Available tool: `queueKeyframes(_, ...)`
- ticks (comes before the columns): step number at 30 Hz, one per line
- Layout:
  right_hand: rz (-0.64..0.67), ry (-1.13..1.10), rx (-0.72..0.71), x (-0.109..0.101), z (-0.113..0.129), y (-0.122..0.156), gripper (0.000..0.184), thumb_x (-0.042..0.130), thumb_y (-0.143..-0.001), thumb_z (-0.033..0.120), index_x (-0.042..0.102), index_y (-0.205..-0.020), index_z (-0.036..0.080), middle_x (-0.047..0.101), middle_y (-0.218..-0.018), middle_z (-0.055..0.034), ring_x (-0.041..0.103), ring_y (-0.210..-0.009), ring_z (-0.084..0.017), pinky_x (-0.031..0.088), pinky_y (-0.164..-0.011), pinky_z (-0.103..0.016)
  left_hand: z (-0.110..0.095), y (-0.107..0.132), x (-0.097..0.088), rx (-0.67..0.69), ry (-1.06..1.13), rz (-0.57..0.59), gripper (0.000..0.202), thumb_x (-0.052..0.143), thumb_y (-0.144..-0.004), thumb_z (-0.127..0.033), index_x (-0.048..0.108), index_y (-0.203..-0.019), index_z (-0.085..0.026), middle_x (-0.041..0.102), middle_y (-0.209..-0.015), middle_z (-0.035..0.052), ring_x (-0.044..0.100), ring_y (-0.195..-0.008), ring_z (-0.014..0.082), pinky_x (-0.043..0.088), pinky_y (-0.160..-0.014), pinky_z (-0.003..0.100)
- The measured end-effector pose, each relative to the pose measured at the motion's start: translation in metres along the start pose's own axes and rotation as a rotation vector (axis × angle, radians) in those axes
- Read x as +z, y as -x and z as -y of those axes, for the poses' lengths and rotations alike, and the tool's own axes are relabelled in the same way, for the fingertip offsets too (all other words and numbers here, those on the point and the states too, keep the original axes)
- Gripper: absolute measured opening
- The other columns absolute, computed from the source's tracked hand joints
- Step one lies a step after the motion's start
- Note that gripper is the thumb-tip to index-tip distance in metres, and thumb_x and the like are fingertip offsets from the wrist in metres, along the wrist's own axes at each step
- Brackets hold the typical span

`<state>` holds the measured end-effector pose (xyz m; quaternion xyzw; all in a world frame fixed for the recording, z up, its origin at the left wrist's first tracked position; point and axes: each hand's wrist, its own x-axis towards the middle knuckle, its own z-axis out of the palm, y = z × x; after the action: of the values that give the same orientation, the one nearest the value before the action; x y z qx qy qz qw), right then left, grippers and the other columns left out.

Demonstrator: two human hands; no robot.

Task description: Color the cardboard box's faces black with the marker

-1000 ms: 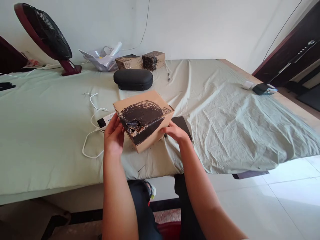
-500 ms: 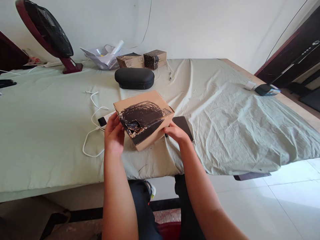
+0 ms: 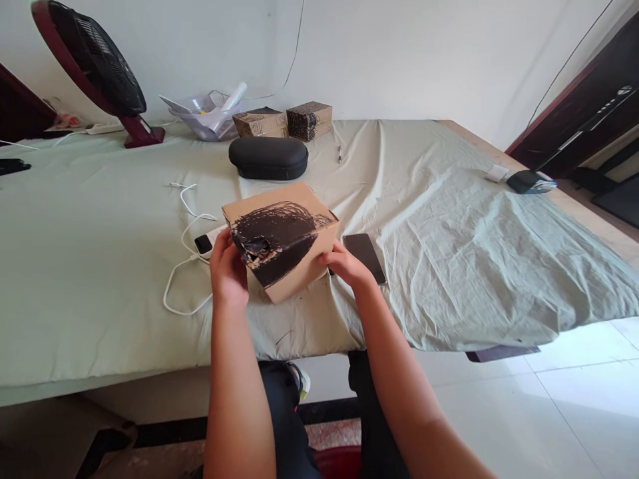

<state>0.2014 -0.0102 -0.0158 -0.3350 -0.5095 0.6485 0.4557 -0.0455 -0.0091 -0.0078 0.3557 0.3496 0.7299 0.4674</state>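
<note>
1. A seated person's dark-clothed legs (image 3: 284, 419) show below the near edge of a cloth-covered counter (image 3: 100, 286), with both forearms reaching over it.
2. The left hand (image 3: 229, 273) supports the near left side of a cardboard box (image 3: 282, 233); the right hand (image 3: 348, 263) holds its right side, thumb on the front face. The grip is clamped on the box from both sides.
3. The box, scribbled black and torn at one corner, sits tilted above the counter's near middle; whether its underside touches the cloth cannot be told. The step in hand appears to be holding it at an angle; any further turn would call for both hands to move together.
4. Close obstacles flank it: a phone (image 3: 368, 258) just beside the right hand, a white device (image 3: 203, 243) and a looping cable (image 3: 172, 283) by the left.
5. Behind the box, a black case (image 3: 268, 159) limits room; a pen (image 3: 339, 154) lies to its right.
6. Near the wall stand two smaller boxes (image 3: 319, 120), a plastic basket (image 3: 192, 123) and a fan (image 3: 94, 63).
</note>
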Motion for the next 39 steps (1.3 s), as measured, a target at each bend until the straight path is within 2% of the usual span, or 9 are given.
queueKeyframes(2,0.022,0.011,-0.010,0.004,0.003,0.000,0.059,0.070,-0.074,0.031,0.070,-0.133,0.031,0.074,-0.139,-0.0005,0.062,-0.135,-0.029,0.045,-0.122,-0.042,-0.004,0.007,0.009,0.033,0.048,-0.042,0.050,0.085,-0.081,-0.059,0.077,-0.118,-0.025,0.079,-0.127,0.0033,0.068,-0.127,0.0232,0.053,-0.107,0.033)
queueKeyframes(5,-0.008,0.026,-0.058,0.008,0.010,-0.001,0.058,0.062,-0.081,0.040,0.067,-0.138,0.032,0.074,-0.139,-0.0027,0.062,-0.136,-0.030,0.047,-0.119,-0.044,-0.011,0.014,0.016,0.166,0.059,0.054,0.063,0.082,-0.081,-0.069,0.073,-0.132,-0.034,0.070,-0.148,0.0024,0.059,-0.144,0.0254,0.048,-0.120,0.038)
queueKeyframes(9,-0.395,0.325,-0.119,0.004,0.011,-0.005,0.051,0.054,-0.095,0.050,0.065,-0.139,0.027,0.073,-0.134,-0.0091,0.063,-0.132,-0.029,0.049,-0.113,-0.043,-0.014,0.016,0.015,0.206,0.031,0.099,0.060,0.082,-0.081,-0.067,0.075,-0.130,-0.034,0.068,-0.150,0.0043,0.053,-0.150,0.0291,0.043,-0.124,0.040)
queueKeyframes(12,-0.598,0.743,0.051,0.002,0.005,-0.010,0.048,0.062,-0.095,0.040,0.065,-0.137,0.017,0.072,-0.128,-0.0176,0.065,-0.122,-0.033,0.050,-0.108,-0.045,-0.014,0.016,0.015,0.214,0.013,0.118,0.064,0.082,-0.078,-0.069,0.075,-0.130,-0.033,0.069,-0.148,0.0056,0.052,-0.152,0.0320,0.043,-0.126,0.042)
queueKeyframes(17,-0.510,1.147,0.298,0.011,0.001,-0.015,0.048,0.051,-0.099,0.016,0.058,-0.147,0.013,0.067,-0.136,-0.0248,0.065,-0.126,-0.038,0.049,-0.108,-0.048,-0.018,0.021,0.021,0.346,-0.021,0.249,0.082,0.084,-0.075,-0.072,0.065,-0.150,-0.042,0.054,-0.166,0.0001,0.038,-0.164,0.0334,0.035,-0.135,0.045)
queueKeyframes(22,-0.561,0.949,0.261,0.005,0.000,-0.019,0.041,0.046,-0.100,0.014,0.065,-0.137,0.011,0.065,-0.139,-0.0267,0.067,-0.123,-0.035,0.049,-0.106,-0.044,-0.024,0.024,0.023,0.378,-0.081,0.238,0.099,0.084,-0.071,-0.079,0.057,-0.158,-0.040,0.045,-0.172,0.0032,0.032,-0.167,0.0365,0.034,-0.135,0.047)
queueKeyframes(29,-0.481,0.834,0.193,-0.010,-0.004,-0.024,0.033,0.047,-0.107,0.034,0.076,-0.110,0.019,0.078,-0.099,-0.0079,0.072,-0.095,-0.023,0.052,-0.090,-0.032,-0.024,0.022,0.020,0.398,-0.134,0.204,0.110,0.085,-0.064,-0.083,0.056,-0.157,-0.033,0.048,-0.169,0.0095,0.032,-0.167,0.0395,0.033,-0.136,0.046)
queueKeyframes(34,-0.454,0.897,0.238,-0.009,-0.003,-0.017,0.026,0.053,-0.102,0.024,0.077,-0.106,0.015,0.080,-0.108,-0.0157,0.070,-0.103,-0.027,0.049,-0.093,-0.035,-0.020,0.018,0.010,0.418,-0.204,0.255,0.126,0.088,-0.061,-0.085,0.044,-0.165,-0.029,0.036,-0.177,0.0132,0.025,-0.170,0.0383,0.025,-0.138,0.047)
queueKeyframes(39,-0.458,0.970,0.295,0.003,-0.003,-0.011,0.031,0.048,-0.105,0.025,0.079,-0.106,0.019,0.079,-0.120,-0.0194,0.071,-0.116,-0.033,0.049,-0.097,-0.039,-0.019,0.016,0.007,0.467,-0.245,0.308,0.116,0.084,-0.069,-0.083,0.044,-0.165,-0.031,0.037,-0.176,0.0110,0.024,-0.170,0.0353,0.022,-0.139,0.047)
